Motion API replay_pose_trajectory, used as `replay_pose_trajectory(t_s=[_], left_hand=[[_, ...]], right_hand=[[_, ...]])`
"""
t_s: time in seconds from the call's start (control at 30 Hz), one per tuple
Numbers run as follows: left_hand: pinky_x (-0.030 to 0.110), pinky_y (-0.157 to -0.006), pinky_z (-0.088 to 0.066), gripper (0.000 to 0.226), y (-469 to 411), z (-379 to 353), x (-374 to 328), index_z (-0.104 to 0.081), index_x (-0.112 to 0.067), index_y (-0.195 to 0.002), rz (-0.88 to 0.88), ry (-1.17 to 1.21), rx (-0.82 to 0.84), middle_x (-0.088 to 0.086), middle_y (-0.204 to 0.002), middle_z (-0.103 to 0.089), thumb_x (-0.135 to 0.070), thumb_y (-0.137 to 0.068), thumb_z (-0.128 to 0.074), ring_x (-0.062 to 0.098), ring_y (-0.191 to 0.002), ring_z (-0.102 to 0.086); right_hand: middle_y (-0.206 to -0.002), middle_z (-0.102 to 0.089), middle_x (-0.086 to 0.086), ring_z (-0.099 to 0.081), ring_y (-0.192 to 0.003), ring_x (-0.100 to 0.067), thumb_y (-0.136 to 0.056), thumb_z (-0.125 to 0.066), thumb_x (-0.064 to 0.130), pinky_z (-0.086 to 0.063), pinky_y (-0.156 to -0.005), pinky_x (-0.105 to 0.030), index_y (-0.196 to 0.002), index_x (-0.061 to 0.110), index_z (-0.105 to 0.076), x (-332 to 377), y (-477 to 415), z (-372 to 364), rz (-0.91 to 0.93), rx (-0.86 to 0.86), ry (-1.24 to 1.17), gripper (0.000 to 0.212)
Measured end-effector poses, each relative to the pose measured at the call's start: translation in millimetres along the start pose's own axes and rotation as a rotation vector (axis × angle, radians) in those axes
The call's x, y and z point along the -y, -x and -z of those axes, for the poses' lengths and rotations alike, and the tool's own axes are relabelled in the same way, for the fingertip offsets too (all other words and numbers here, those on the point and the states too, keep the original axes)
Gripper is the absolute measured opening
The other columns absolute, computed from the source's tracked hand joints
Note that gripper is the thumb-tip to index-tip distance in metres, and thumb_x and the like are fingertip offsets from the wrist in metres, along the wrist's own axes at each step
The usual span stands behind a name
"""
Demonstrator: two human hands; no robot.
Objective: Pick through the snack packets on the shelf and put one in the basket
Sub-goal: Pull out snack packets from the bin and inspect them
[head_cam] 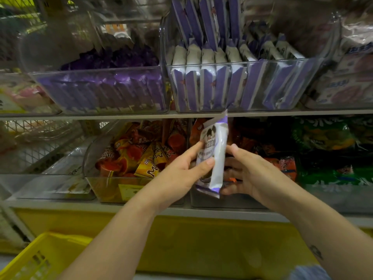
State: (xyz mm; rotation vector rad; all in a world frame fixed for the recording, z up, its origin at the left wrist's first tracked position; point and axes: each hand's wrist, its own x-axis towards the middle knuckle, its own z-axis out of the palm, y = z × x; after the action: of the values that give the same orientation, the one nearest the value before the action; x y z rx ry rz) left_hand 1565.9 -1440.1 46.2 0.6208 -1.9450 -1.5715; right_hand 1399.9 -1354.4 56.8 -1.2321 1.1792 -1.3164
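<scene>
The packet (214, 156) is chosen, left hand (181, 170) and right hand (248, 172) each with a grip pinched on it, the basket (40, 257) not yet reached.

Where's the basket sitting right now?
Head view, bottom left corner: the yellow basket sits beside the left forearm, in front of the shelf's yellow base, down-left of the purple-and-white packet the left hand grips.

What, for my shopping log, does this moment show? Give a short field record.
held: white-and-purple snack packet, upright
left hand: pinches packet's left edge
right hand: grips its right side, fingers behind
matching stock: clear bin on upper shelf
basket: yellow basket, lower left; packet not yet inside
</scene>
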Motion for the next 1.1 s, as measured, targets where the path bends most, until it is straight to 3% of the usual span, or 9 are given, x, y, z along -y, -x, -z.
replay_pose_trajectory(t_s=[0.07,0.17,0.3,0.47,0.63,0.73,0.83,0.97,1.1], left_hand=[[0.036,-0.108,-0.043,0.087,1,-2,0,-0.030,-0.040,-0.147,0.015,0.064,0.022,-0.019,-0.136,-0.056,-0.055,-0.070,-0.069,0.005,-0.124,-0.056],[0.041,-0.105,-0.046,0.081,3,-3,-4,-0.035,-0.038,-0.143,0.031,0.146,0.051,-0.005,-0.132,-0.061,-0.045,-0.072,-0.072,0.013,-0.121,-0.060],[0.057,-0.105,-0.042,0.053,7,-2,-5,-0.047,-0.025,-0.138,0.074,0.190,0.156,0.012,-0.131,-0.062,-0.026,-0.088,-0.061,0.034,-0.121,-0.059],[0.040,-0.097,-0.053,0.049,8,5,-4,-0.051,-0.025,-0.133,0.054,0.216,0.183,0.002,-0.126,-0.067,-0.014,-0.087,-0.062,0.023,-0.117,-0.063],[0.031,-0.079,-0.057,0.052,0,8,-2,-0.057,-0.029,-0.121,-0.080,0.256,-0.147,0.001,-0.118,-0.070,-0.025,-0.071,-0.072,0.016,-0.106,-0.068],[0.020,-0.075,-0.056,0.060,1,14,-1,-0.054,-0.044,-0.120,-0.188,-0.029,-0.268,-0.010,-0.121,-0.064,-0.034,-0.066,-0.079,0.004,-0.104,-0.065],[0.020,-0.088,-0.052,0.066,2,17,0,-0.048,-0.056,-0.124,-0.277,-0.345,-0.213,-0.021,-0.125,-0.057,-0.029,-0.074,-0.082,-0.003,-0.114,-0.057],[0.021,-0.079,-0.054,0.045,2,16,-2,-0.062,-0.049,-0.110,-0.288,-0.256,-0.089,-0.015,-0.107,-0.070,-0.021,-0.078,-0.078,0.004,-0.100,-0.067],[0.022,-0.072,-0.055,0.030,3,31,-4,-0.069,-0.045,-0.096,-0.258,-0.113,-0.145,-0.012,-0.098,-0.072,-0.027,-0.075,-0.080,0.007,-0.093,-0.068]], right_hand=[[-0.107,-0.073,0.005,-0.071,-0.093,-0.016,-0.101,-0.040,0.034,-0.058,-0.066,-0.027,-0.119,0.039,-0.060,1,1,0,0.018,0.004,0.058,0.027],[-0.106,-0.074,0.003,-0.071,-0.096,-0.013,-0.097,-0.053,0.021,-0.061,-0.078,-0.035,-0.126,0.029,-0.053,-1,1,2,0.033,-0.043,0.124,0.030],[-0.114,-0.070,0.011,-0.068,-0.102,-0.006,-0.085,-0.068,0.028,-0.058,-0.078,-0.031,-0.130,0.034,-0.045,-5,1,1,0.057,-0.033,0.223,0.051],[-0.106,-0.069,0.025,-0.065,-0.100,0.005,-0.074,-0.075,0.034,-0.056,-0.071,-0.018,-0.117,0.044,-0.049,-5,3,2,0.170,-0.084,0.359,0.051],[-0.102,-0.068,0.022,-0.064,-0.097,0.005,-0.081,-0.074,0.021,-0.057,-0.072,-0.019,-0.110,0.053,-0.049,-2,4,-1,0.294,-0.143,0.535,0.050],[-0.114,-0.064,0.022,-0.061,-0.105,0.003,-0.084,-0.073,0.020,-0.057,-0.083,-0.025,-0.121,0.059,-0.046,1,6,-3,0.366,-0.152,0.665,0.059],[-0.115,-0.063,0.011,-0.059,-0.106,-0.005,-0.084,-0.072,0.023,-0.052,-0.090,-0.034,-0.130,0.057,-0.041,2,8,-6,0.432,-0.168,0.810,0.065],[-0.110,-0.061,0.029,-0.057,-0.105,0.008,-0.075,-0.079,0.029,-0.050,-0.087,-0.015,-0.125,0.056,-0.045,3,8,-8,0.452,-0.153,0.810,0.066],[-0.099,-0.068,0.023,-0.062,-0.099,0.008,-0.068,-0.083,0.026,-0.053,-0.075,-0.011,-0.115,0.047,-0.054,9,12,11,0.297,-0.147,0.623,0.059]])
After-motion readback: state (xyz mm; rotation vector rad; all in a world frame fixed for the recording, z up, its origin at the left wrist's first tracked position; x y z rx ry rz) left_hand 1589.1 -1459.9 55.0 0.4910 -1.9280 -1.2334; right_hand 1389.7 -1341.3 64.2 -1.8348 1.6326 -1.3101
